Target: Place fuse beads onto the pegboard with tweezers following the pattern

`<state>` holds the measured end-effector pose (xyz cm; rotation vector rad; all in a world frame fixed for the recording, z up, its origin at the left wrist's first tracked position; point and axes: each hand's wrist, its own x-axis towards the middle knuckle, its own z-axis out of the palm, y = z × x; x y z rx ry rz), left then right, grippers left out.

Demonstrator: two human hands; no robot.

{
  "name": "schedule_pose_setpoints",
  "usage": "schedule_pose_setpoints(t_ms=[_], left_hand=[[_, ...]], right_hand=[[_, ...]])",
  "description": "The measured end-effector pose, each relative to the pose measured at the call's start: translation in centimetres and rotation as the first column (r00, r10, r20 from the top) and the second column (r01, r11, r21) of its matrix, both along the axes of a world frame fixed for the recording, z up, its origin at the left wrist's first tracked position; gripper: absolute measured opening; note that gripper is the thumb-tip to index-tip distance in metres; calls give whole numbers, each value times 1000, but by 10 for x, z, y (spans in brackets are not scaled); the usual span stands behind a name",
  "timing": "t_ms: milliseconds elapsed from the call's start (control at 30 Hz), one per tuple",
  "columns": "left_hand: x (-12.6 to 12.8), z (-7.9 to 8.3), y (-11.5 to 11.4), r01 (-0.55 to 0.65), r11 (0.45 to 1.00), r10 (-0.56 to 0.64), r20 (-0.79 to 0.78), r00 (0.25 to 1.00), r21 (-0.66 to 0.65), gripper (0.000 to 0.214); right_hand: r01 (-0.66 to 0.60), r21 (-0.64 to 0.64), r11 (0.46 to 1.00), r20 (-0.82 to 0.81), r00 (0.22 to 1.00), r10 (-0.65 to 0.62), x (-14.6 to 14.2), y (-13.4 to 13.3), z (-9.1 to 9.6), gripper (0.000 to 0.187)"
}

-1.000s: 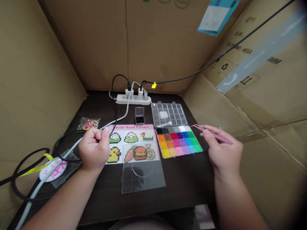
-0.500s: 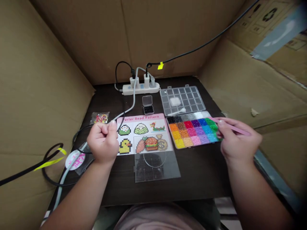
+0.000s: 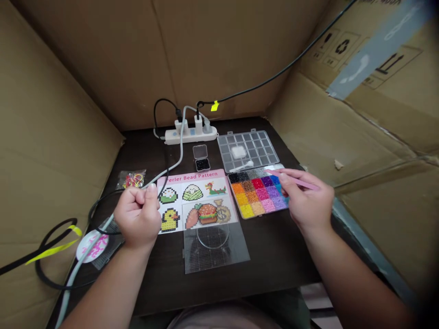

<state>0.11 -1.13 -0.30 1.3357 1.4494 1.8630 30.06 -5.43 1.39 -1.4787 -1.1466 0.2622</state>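
Note:
My right hand (image 3: 307, 198) pinches pink tweezers (image 3: 297, 181), their tip reaching over the top right of a compartmented bead tray (image 3: 255, 192) with many colours. That hand hides the tray's right end. My left hand (image 3: 137, 217) is a closed fist with nothing showing in it. It sits at the left edge of a printed Perler bead pattern sheet (image 3: 192, 176), beside a grey cable (image 3: 164, 172). Below the sheet lies a clear square pegboard (image 3: 216, 256).
Behind the bead tray stands a clear compartment box (image 3: 247, 151) holding a white item and a spoon. A small box of black beads (image 3: 202, 164), a power strip (image 3: 190, 135), a bag of rubber bands (image 3: 132, 179) and black cable loops share the dark table. Cardboard walls surround it.
My right hand has moved left, from the tray's right edge to over its right part, with the tweezers. The view has shifted slightly. My left fist has barely moved.

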Motion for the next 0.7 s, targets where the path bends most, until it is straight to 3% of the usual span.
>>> schedule_pose_setpoints(t_ms=[167, 300, 467, 700], left_hand=[[-1, 2, -1, 36, 999, -36, 46, 998, 7, 38], [-1, 3, -1, -9, 1000, 9, 36, 999, -1, 38], [2, 4, -2, 56, 998, -56, 74, 996, 5, 38], [-1, 3, -6, 130, 991, -128, 57, 990, -29, 36]], right_hand=[[-142, -85, 986, 42, 988, 146, -23, 15, 27, 9], [-152, -103, 983, -57, 987, 147, -34, 23, 14, 11], [-140, -93, 986, -78, 988, 133, -38, 23, -6, 13], [-95, -38, 995, -56, 994, 93, -36, 27, -5, 11]])
